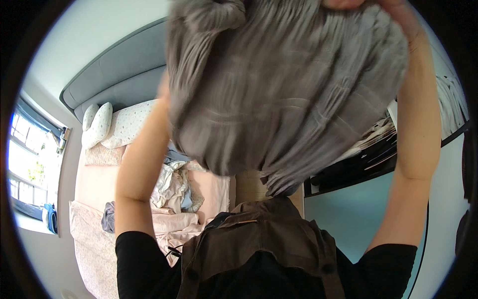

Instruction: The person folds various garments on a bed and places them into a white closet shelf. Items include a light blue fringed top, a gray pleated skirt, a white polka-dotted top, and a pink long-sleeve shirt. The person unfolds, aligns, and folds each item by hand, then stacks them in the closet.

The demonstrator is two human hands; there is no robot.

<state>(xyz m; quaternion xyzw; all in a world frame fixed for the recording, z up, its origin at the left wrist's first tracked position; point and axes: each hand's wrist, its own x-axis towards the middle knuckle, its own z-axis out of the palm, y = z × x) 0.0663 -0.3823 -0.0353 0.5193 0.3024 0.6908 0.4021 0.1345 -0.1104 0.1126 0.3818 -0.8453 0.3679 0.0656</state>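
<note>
A crumpled grey-brown cloth garment point(276, 89) hangs raised in front of me, blurred by motion and filling the upper middle of the view. At the top right my right hand point(373, 9) grips its upper edge, with part of the fingers cut off by the frame. My left arm reaches up at the garment's left side; a blurred bit of my left hand point(164, 88) shows at its edge, while the fingers are hidden behind the cloth. The garment's lower end hangs just above the brown apron point(261, 239) that I wear.
On the left stands a bed with a grey headboard point(119, 63), dotted pillows point(125, 127) and a pile of light clothes point(171, 187). A small grey cloth point(108, 217) lies on the pink bedding. Dark shelving point(354, 168) holding clothes is on the right.
</note>
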